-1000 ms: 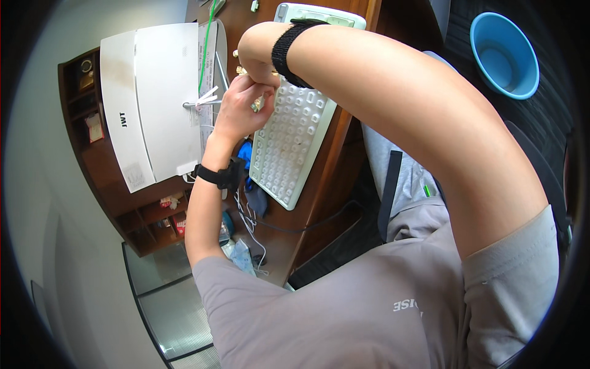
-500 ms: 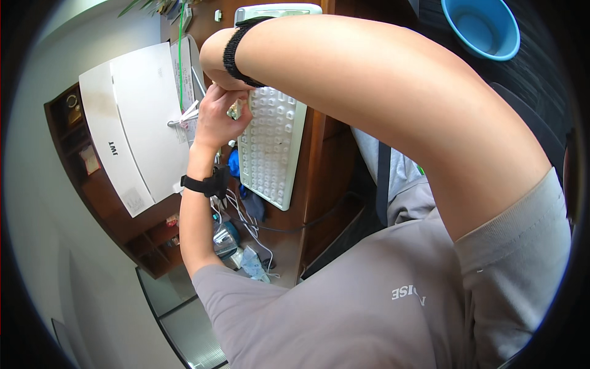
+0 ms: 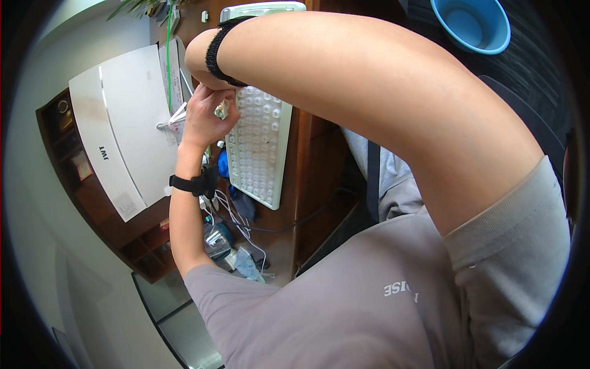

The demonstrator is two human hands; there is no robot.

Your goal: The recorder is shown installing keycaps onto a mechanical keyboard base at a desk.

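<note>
A pale green-and-white keyboard (image 3: 258, 147) lies on the brown desk, with rows of white keys or key stems showing. My left hand (image 3: 206, 120) is at its left edge, fingers and thumb curled in a pinch. Whatever they hold, if anything, is hidden. A small multicoloured patch shows in the gap by the thumb; I cannot tell whether it is held. My right hand (image 3: 198, 58) is bent down against my left fingertips over the far part of the keyboard. Its own fingers are hidden behind the wrist and forearm. Both wrists wear black straps.
A large white panel (image 3: 123, 129), like the back of a monitor, stands left of the hands. A green cord (image 3: 168, 67) hangs by it. White cables (image 3: 236, 221) and a clear container (image 3: 216, 241) lie nearer. A blue bucket (image 3: 473, 24) stands at far right.
The whole view has shifted slightly, so everything sits a little further left. Both hands keep about the same pose together at the keyboard.
</note>
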